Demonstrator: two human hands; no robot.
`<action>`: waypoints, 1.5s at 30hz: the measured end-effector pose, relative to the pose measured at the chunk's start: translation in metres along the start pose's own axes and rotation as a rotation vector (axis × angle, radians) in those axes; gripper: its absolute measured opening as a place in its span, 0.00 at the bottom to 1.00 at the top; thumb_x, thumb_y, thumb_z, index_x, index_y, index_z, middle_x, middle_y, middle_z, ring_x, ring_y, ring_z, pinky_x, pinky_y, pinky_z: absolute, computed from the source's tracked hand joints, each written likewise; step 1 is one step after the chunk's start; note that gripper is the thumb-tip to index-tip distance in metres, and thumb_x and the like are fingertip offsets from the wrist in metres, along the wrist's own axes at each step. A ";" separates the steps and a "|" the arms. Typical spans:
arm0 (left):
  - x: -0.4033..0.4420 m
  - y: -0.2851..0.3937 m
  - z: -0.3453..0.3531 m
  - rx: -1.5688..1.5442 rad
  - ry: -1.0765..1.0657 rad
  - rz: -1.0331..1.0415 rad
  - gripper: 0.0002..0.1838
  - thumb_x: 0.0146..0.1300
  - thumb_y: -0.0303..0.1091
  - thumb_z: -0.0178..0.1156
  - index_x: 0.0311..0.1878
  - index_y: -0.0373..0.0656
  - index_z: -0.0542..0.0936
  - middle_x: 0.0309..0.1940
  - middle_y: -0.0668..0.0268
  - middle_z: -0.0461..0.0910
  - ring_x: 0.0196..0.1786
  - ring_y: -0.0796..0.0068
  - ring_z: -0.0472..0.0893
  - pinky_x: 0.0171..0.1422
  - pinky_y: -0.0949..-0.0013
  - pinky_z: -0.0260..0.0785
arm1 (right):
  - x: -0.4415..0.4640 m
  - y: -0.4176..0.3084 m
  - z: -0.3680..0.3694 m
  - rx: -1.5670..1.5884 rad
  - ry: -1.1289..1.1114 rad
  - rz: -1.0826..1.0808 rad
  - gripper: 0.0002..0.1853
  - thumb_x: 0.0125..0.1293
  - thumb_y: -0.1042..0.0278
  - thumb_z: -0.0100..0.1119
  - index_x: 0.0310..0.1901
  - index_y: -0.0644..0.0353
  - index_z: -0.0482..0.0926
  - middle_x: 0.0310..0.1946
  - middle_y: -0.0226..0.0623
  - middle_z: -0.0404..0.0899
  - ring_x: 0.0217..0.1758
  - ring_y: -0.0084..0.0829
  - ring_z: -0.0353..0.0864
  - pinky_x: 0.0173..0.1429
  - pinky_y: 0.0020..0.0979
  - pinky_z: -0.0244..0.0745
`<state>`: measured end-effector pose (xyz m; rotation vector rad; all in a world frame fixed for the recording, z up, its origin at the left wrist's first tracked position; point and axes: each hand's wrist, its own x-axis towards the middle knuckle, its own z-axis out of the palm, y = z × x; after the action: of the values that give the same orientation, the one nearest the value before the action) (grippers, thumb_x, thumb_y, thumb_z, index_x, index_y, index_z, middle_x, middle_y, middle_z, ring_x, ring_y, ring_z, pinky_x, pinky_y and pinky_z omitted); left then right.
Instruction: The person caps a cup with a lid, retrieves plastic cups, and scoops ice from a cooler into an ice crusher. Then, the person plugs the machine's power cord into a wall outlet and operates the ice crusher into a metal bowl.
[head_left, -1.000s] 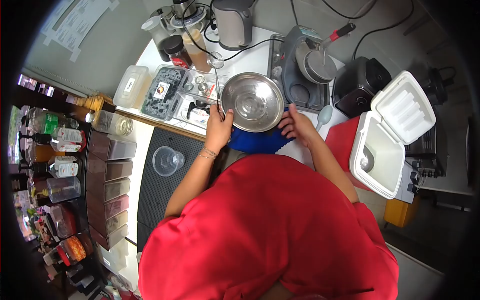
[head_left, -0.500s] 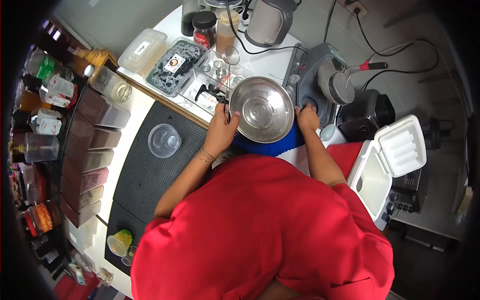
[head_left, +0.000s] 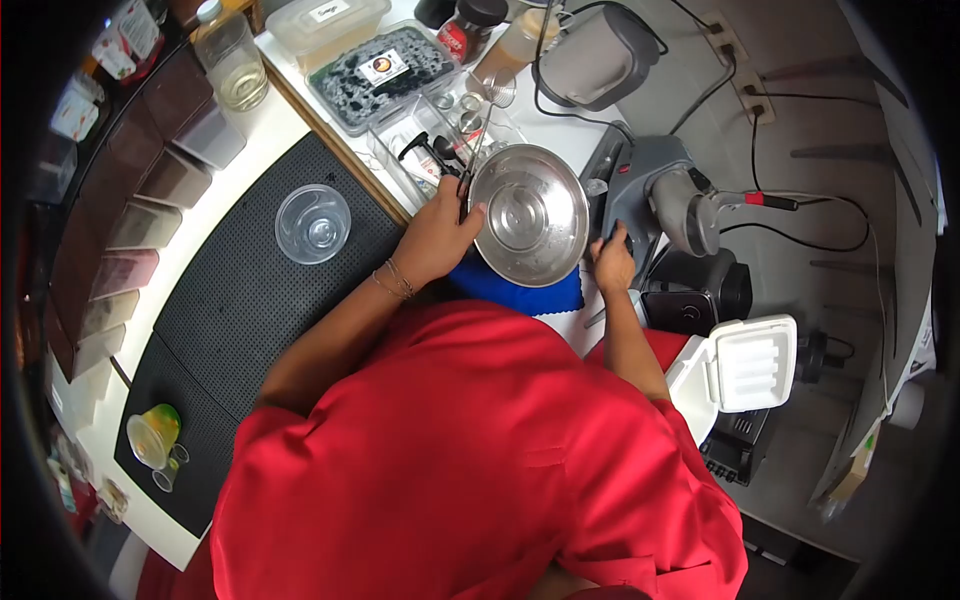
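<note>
My left hand (head_left: 440, 228) is closed on the left rim of a shiny steel bowl (head_left: 528, 215), thumb on the inner side. The same hand also holds the dark handle of a thin wire-headed tool (head_left: 499, 90), whose round head points away from me. To the bowl's right, my right hand (head_left: 614, 264) has its fingers curled on the near edge of a grey machine (head_left: 632, 170); part of its grip is hidden. Beneath the bowl lies a blue cloth (head_left: 515, 290). A clear plastic cup (head_left: 312, 225) stands left of my left hand on a black perforated mat (head_left: 255, 300).
Behind the bowl are a clear divided tray (head_left: 428, 150), a lidded dark-filled tub (head_left: 380, 75), a jar (head_left: 470, 30) and a grey kettle (head_left: 603, 58) with cords. An open white cooler box (head_left: 695, 375) stands at right. Tilted cups (head_left: 153, 437) lie at lower left.
My view has shifted and turned, so the counter and cooler appear displaced. My left hand still holds the bowl and wire tool. My right hand is still at the grey machine, nearer its front edge.
</note>
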<state>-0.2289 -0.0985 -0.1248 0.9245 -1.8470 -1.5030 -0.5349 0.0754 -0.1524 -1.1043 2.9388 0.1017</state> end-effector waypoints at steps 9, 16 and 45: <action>0.000 0.003 -0.001 -0.017 0.047 -0.033 0.19 0.67 0.41 0.55 0.49 0.35 0.66 0.25 0.59 0.69 0.27 0.66 0.70 0.33 0.62 0.64 | 0.005 0.006 -0.017 -0.192 0.090 -0.066 0.28 0.69 0.45 0.48 0.65 0.52 0.64 0.36 0.48 0.84 0.36 0.51 0.84 0.41 0.48 0.77; -0.004 -0.007 0.002 0.040 0.012 -0.072 0.20 0.67 0.41 0.55 0.50 0.33 0.66 0.33 0.49 0.76 0.35 0.54 0.77 0.41 0.58 0.68 | 0.019 0.011 -0.052 -0.272 0.123 -0.073 0.26 0.69 0.44 0.47 0.62 0.48 0.73 0.34 0.51 0.83 0.36 0.52 0.83 0.41 0.49 0.77; -0.020 -0.009 0.004 0.063 0.065 -0.056 0.21 0.67 0.42 0.54 0.50 0.32 0.65 0.43 0.39 0.78 0.46 0.44 0.79 0.51 0.54 0.71 | 0.045 0.044 -0.070 -0.185 0.099 -0.110 0.27 0.67 0.40 0.49 0.60 0.48 0.76 0.39 0.47 0.84 0.44 0.50 0.83 0.47 0.47 0.76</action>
<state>-0.2189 -0.0807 -0.1349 1.0508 -1.8450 -1.4371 -0.5968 0.0746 -0.0812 -1.3284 2.9971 0.3343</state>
